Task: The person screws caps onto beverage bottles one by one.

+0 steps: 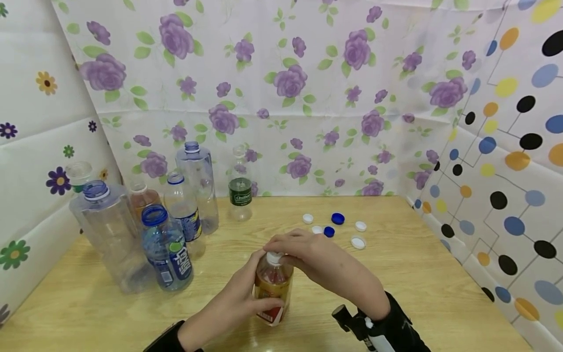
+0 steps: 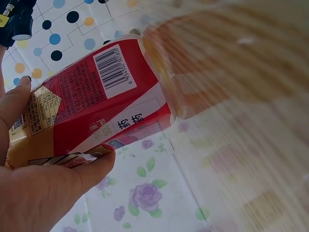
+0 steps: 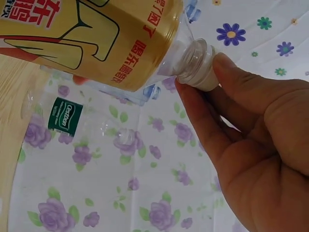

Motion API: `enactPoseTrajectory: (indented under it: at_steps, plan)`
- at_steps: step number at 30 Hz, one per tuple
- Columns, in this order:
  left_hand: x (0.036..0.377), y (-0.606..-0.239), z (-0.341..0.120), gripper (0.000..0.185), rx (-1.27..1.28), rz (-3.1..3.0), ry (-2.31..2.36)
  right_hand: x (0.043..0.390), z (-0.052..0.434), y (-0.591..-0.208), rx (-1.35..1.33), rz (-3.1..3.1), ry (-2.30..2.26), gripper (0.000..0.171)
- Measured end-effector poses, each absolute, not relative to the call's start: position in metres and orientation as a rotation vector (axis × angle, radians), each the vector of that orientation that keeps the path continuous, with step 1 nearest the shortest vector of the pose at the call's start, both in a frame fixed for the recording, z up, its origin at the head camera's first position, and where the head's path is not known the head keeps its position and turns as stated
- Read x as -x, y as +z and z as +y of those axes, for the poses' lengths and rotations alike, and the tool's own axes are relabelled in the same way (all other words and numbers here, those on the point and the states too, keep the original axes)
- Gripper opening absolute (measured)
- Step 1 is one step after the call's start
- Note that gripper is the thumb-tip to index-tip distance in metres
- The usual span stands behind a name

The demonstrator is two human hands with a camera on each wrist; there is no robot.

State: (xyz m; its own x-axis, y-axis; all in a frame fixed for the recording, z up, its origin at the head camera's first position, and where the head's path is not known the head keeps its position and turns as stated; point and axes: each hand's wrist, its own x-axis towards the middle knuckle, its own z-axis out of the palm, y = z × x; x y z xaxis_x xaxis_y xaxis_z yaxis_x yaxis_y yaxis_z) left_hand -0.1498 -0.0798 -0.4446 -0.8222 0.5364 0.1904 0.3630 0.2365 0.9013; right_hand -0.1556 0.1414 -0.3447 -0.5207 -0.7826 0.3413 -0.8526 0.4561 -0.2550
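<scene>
A clear plastic bottle with a gold and red label (image 1: 269, 289) stands upright near the front of the table. My left hand (image 1: 237, 293) grips it round the label, with the thumb across the front; the left wrist view shows the barcode side (image 2: 114, 70) between thumb and fingers. Over its top is my right hand (image 1: 312, 256). In the right wrist view the thumb and fingers of that hand pinch the white cap (image 3: 208, 72) on the bottle's neck. From the head view the cap is partly hidden by the fingers.
Several capless bottles stand at the left, including a blue-tinted bottle (image 1: 169, 254) and a large clear bottle (image 1: 105, 234). A green-labelled bottle (image 1: 240, 195) stands by the back curtain. Loose white and blue caps (image 1: 337, 218) lie right of centre on the wooden table (image 1: 422, 293).
</scene>
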Motion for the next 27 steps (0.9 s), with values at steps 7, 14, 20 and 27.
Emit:
enactPoseTrajectory:
  at_steps: [7, 14, 20, 27]
  plan:
    - [0.151, -0.443, -0.081, 0.088, -0.851, 2.344, 1.631, 0.154, 0.138, -0.346, -1.403, -2.432, 0.646, 0.037]
    - [0.150, -0.443, -0.077, 0.088, -0.836, 2.346, 1.648, 0.171, 0.161, -0.347, -1.447, -2.481, 0.749, 0.040]
    - [0.150, -0.441, -0.074, 0.090, -0.804, 2.350, 1.646, 0.197, 0.197, -0.356, -1.198, -2.592, 0.657, 0.034]
    - [0.152, -0.442, -0.075, 0.090, -0.793, 2.371, 1.652, 0.231, 0.222, -0.384, -1.090, -2.709, 0.670, 0.026]
